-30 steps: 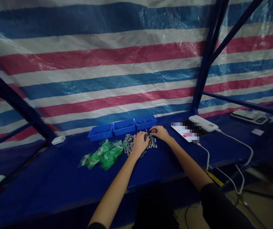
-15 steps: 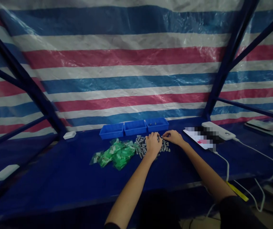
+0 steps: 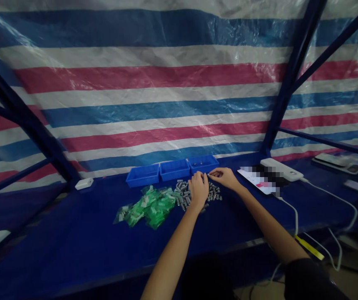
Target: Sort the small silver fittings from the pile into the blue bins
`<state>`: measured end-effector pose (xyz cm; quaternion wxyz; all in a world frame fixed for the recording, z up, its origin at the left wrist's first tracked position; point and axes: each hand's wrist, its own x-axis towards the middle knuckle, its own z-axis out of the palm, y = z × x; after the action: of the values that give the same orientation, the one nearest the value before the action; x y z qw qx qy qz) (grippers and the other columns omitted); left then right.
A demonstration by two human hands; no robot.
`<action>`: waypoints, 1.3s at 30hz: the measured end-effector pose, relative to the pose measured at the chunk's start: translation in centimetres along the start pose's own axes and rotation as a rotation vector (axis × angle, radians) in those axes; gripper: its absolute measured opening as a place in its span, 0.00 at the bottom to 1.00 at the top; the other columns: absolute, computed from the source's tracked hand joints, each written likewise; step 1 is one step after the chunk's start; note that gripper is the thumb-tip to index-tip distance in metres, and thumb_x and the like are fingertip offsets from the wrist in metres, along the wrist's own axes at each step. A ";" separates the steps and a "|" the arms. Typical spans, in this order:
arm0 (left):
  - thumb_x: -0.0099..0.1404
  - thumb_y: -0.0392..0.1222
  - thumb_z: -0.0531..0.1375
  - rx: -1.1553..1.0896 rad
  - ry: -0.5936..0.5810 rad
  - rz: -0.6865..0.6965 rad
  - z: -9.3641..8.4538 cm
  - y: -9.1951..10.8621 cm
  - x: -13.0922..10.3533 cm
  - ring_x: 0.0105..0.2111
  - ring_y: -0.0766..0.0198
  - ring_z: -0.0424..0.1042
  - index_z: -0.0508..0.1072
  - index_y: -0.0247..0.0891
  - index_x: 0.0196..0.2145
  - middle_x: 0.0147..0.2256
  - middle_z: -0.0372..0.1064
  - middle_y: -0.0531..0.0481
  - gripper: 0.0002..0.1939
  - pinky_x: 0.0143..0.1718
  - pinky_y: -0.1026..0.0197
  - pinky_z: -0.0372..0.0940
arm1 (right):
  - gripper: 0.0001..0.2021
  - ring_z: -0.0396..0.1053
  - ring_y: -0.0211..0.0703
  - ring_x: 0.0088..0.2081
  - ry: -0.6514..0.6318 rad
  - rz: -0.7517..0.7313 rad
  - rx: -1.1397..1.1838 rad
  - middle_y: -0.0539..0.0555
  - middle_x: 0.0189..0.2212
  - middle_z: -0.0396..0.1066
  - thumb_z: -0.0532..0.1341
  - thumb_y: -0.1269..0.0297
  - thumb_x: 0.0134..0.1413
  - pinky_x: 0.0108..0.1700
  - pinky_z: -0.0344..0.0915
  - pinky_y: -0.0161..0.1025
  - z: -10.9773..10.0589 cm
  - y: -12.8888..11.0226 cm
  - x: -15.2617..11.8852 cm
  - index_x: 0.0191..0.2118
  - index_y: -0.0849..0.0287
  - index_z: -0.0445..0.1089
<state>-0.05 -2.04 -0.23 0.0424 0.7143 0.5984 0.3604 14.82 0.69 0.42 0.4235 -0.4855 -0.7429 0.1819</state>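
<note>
My left hand (image 3: 199, 188) is over a heap of small metal parts (image 3: 182, 196), its fingers bent towards the right. Close beside it, my right hand (image 3: 224, 176) has thumb and fingers pinched together; whatever lies between the fingertips is too small to make out. More metal pieces (image 3: 214, 192) lie below the right hand. Left of the heap is a pile of green plastic packets (image 3: 154, 206). Behind the hands stand three blue trays in a row: the left one (image 3: 143, 176), the middle one (image 3: 175, 168) and the right one (image 3: 202, 163), which holds a few small pieces.
A phone-like device with a lit screen (image 3: 254, 180) and a white power bank (image 3: 281, 169) with cables lie right. A white adapter (image 3: 84, 183) is at the back left. Blue frame posts rise at both sides before a striped sheet (image 3: 166, 77).
Both hands have moved slightly up, closer to the right tray, and their fingertips are nearer each other. The whole view has shifted a little.
</note>
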 end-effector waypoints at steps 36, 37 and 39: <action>0.65 0.42 0.48 -0.180 0.096 -0.097 -0.5 -0.3 0.3 0.35 0.62 0.65 0.68 0.39 0.32 0.32 0.66 0.50 0.10 0.39 0.60 0.57 | 0.15 0.73 0.45 0.38 0.121 0.192 0.415 0.56 0.34 0.76 0.63 0.61 0.43 0.44 0.68 0.40 1.0 2.0 1.5 0.39 0.61 0.74; 0.65 0.41 0.49 -0.182 0.103 -0.107 -0.4 -0.4 0.4 0.35 0.62 0.65 0.68 0.39 0.33 0.32 0.66 0.50 0.10 0.39 0.60 0.57 | 0.19 0.73 0.45 0.41 0.112 0.161 0.487 0.57 0.39 0.75 0.63 0.60 0.44 0.46 0.68 0.40 1.1 2.0 1.6 0.45 0.60 0.71; 0.65 0.41 0.49 -0.177 0.108 -0.128 -0.4 -0.6 0.5 0.36 0.62 0.65 0.68 0.39 0.33 0.32 0.67 0.49 0.09 0.40 0.60 0.58 | 0.25 0.71 0.45 0.45 0.087 0.110 0.552 0.58 0.45 0.72 0.63 0.60 0.44 0.48 0.66 0.42 1.3 2.1 1.8 0.51 0.59 0.66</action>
<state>-0.70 -1.58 0.01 0.0959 0.6477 0.6099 0.4464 14.67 3.36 -0.93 0.5607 -0.3987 -0.6189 0.3789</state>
